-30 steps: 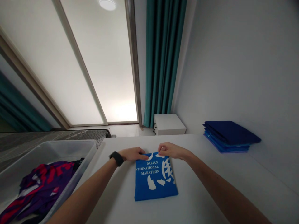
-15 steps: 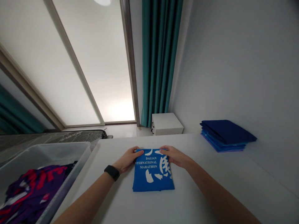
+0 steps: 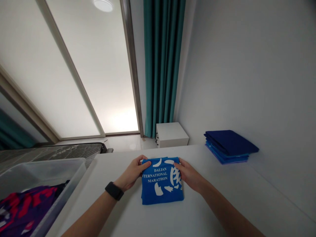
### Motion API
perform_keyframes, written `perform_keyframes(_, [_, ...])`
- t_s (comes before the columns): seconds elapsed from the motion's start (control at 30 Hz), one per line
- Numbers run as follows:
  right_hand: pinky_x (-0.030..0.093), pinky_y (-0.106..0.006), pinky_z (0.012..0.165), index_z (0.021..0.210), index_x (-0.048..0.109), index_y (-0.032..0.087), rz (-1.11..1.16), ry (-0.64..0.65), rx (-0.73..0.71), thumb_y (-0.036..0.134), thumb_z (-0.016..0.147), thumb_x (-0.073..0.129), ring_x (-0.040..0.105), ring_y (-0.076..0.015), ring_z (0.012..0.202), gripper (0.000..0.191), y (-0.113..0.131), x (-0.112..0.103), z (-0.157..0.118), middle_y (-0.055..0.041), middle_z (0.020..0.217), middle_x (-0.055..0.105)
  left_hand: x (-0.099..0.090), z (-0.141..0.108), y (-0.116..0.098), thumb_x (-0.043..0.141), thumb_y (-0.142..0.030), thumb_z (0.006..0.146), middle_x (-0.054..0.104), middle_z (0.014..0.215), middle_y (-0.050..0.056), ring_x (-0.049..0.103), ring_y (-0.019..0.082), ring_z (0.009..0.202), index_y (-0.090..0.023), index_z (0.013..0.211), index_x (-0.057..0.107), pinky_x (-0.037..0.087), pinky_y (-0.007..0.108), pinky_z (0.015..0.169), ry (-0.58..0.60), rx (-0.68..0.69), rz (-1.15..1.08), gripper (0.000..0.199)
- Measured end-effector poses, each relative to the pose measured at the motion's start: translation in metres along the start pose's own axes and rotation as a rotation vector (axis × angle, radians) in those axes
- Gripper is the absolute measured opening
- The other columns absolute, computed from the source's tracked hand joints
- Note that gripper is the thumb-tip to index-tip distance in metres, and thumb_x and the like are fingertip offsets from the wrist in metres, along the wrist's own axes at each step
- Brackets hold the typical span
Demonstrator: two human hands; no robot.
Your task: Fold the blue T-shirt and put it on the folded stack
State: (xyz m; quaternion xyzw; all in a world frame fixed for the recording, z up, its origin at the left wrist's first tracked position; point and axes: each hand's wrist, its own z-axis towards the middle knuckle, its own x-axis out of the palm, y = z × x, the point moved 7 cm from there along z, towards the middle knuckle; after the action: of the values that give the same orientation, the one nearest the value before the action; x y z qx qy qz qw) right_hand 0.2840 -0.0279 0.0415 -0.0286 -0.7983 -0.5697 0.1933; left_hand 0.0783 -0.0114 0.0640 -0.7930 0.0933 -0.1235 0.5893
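Observation:
A blue folded cloth with white lettering and white brush-like marks lies on the white table in front of me. My left hand, with a black band on its wrist, pinches the cloth's far left corner, thumb on top. At the far right corner my right hand grips the same cloth, its thumb also on top. The fingers beneath the cloth are hidden.
A stack of folded blue cloths sits at the right by the wall. On the left is a translucent bin with purple and red clothing. A white cabinet stands beyond the table.
The view has shifted slightly to the right. Both hands still hold the cloth; its far edge now looks slightly uneven, and my right hand sits a little lower at its corner.

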Motion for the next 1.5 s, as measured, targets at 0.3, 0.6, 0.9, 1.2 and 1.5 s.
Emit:
perform_keyframes(0.3, [0.051, -0.035, 0.077, 0.101, 0.061, 0.022, -0.072, -0.136, -0.101, 0.049, 0.078, 0.071, 0.067, -0.0212, 0.087, 0.037, 0.035, -0.083, -0.034, -0.0023, 0.09, 0.071, 0.086, 0.041, -0.014, 0.079, -0.052, 0.069, 0.068, 0.072, -0.001, 0.065, 0.014, 0.063, -0.02, 0.087, 0.051, 0.047, 0.023, 0.057, 0.084, 0.015, 0.0, 0.046])
perform_keyframes(0.6, [0.051, -0.028, 0.065, 0.094, 0.06, 0.022, -0.123, -0.418, -0.177, 0.046, 0.076, 0.073, 0.065, -0.0155, 0.073, 0.033, 0.115, -0.13, -0.117, 0.0017, 0.08, 0.069, 0.178, 0.05, -0.065, 0.08, -0.051, 0.069, 0.066, 0.069, -0.002, 0.061, 0.013, 0.06, -0.02, 0.088, 0.054, 0.046, 0.021, 0.054, 0.249, 0.013, -0.053, 0.045])
perform_keyframes(0.9, [0.057, -0.034, 0.067, 0.098, 0.062, 0.018, -0.282, -0.654, -0.223, 0.035, 0.082, 0.07, 0.07, -0.0208, 0.075, 0.024, 0.154, -0.13, -0.144, -0.0057, 0.082, 0.074, 0.211, 0.06, -0.079, 0.081, -0.04, 0.073, 0.067, 0.074, 0.001, 0.062, 0.012, 0.062, -0.017, 0.091, 0.061, 0.05, 0.021, 0.056, 0.39, 0.037, -0.208, 0.035])
perform_keyframes(1.2, [0.055, -0.03, 0.061, 0.094, 0.067, 0.015, -0.503, -0.83, -0.178, 0.033, 0.078, 0.075, 0.069, -0.0207, 0.068, 0.026, 0.18, -0.137, -0.14, -0.0073, 0.075, 0.074, 0.216, 0.076, -0.085, 0.075, -0.029, 0.082, 0.068, 0.072, 0.002, 0.063, 0.011, 0.06, -0.015, 0.091, 0.063, 0.054, 0.021, 0.056, 0.344, -0.004, -0.249, 0.021])
perform_keyframes(1.5, [0.049, -0.028, 0.072, 0.11, 0.065, 0.016, -0.781, -0.995, -0.092, 0.026, 0.077, 0.073, 0.066, -0.02, 0.082, 0.036, 0.184, -0.15, -0.133, -0.0071, 0.091, 0.073, 0.219, 0.09, -0.07, 0.078, -0.029, 0.079, 0.07, 0.075, 0.005, 0.067, 0.014, 0.063, -0.013, 0.101, 0.062, 0.057, 0.024, 0.059, 0.289, -0.083, -0.244, 0.031])
